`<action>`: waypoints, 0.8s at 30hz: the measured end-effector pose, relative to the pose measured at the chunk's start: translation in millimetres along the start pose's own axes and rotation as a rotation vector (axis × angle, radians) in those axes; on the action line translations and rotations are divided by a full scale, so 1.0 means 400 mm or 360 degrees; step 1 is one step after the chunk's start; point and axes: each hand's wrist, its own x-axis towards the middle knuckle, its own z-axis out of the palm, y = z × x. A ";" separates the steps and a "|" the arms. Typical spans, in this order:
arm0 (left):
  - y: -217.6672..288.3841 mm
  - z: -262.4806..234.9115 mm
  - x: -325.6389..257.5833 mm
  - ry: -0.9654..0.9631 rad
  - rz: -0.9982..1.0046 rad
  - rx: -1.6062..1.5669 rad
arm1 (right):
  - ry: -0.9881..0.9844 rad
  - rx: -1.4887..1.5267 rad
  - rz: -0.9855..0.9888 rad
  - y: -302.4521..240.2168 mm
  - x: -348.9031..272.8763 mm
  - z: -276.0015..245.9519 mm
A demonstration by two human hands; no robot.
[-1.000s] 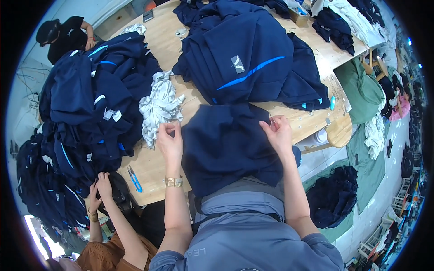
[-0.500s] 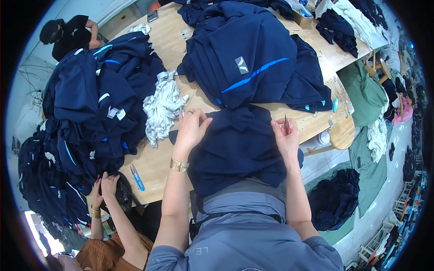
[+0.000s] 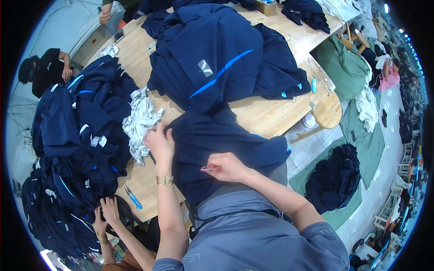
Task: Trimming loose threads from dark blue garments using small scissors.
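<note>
Wooden tabletop (image 3: 262, 119), beyond the fingers of left hand (image 3: 160, 143) and right hand (image 3: 228, 166). Navy garment heap with blue stripe (image 3: 235, 45), well ahead of both. Second navy garment pile (image 3: 81, 119), left of left fingers. Navy garment in work (image 3: 203, 142): spread over tabletop edge and lap, under right fingers, just right of left ones. White fabric strips (image 3: 138, 115), right by left fingertips; contact unclear. Left fingers bent, spread loosely. Right fingers curled, pinching small thin item (image 3: 207, 169), kind unclear. Blue-handled thread snips (image 3: 133, 198), nearer the body than left fingers.
</note>
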 end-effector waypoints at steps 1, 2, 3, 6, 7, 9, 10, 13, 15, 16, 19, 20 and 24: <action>-0.011 -0.015 -0.005 0.0010 -0.0060 0.0113 | 0.0102 -0.0072 0.0055 -0.008 -0.015 -0.026; -0.018 -0.022 -0.004 0.0011 -0.0115 0.0065 | 0.0393 -0.0237 -0.0057 0.003 -0.019 -0.052; -0.013 -0.030 -0.002 0.0074 -0.0125 0.0000 | 0.0681 -0.0403 -0.0171 0.019 -0.021 -0.083; 0.046 -0.046 0.031 0.0147 0.0025 -0.0403 | 0.0767 -0.1036 -0.0056 0.062 -0.061 -0.196; 0.090 -0.049 0.045 0.0084 0.0035 -0.0570 | 0.0749 -0.1151 0.0030 0.078 -0.081 -0.217; 0.173 -0.032 0.059 -0.0049 0.0184 -0.0920 | 0.0552 -0.0935 0.0278 0.108 -0.138 -0.225; 0.214 -0.018 0.062 -0.0274 0.0194 -0.0898 | 0.0359 -0.0718 0.0528 0.114 -0.163 -0.218; 0.298 0.049 0.048 -0.0504 0.0185 -0.0420 | 0.0139 -0.0824 0.0425 0.062 -0.178 -0.201; 0.288 0.097 0.047 -0.0753 0.0292 -0.0305 | 0.0149 -0.0894 0.0262 0.031 -0.190 -0.197; 0.293 0.103 0.052 -0.0664 0.0192 -0.0499 | 0.0188 -0.0909 0.0107 0.018 -0.202 -0.194; 0.261 0.103 0.081 -0.0700 -0.0290 -0.1520 | 0.0254 -0.0962 -0.0197 -0.007 -0.216 -0.186; 0.247 0.093 0.084 -0.0661 -0.0427 -0.1752 | 0.0190 -0.0942 -0.0211 -0.009 -0.227 -0.177; 0.196 0.086 0.074 -0.0621 -0.0684 -0.2061 | 0.0094 -0.0831 -0.0241 0.002 -0.234 -0.145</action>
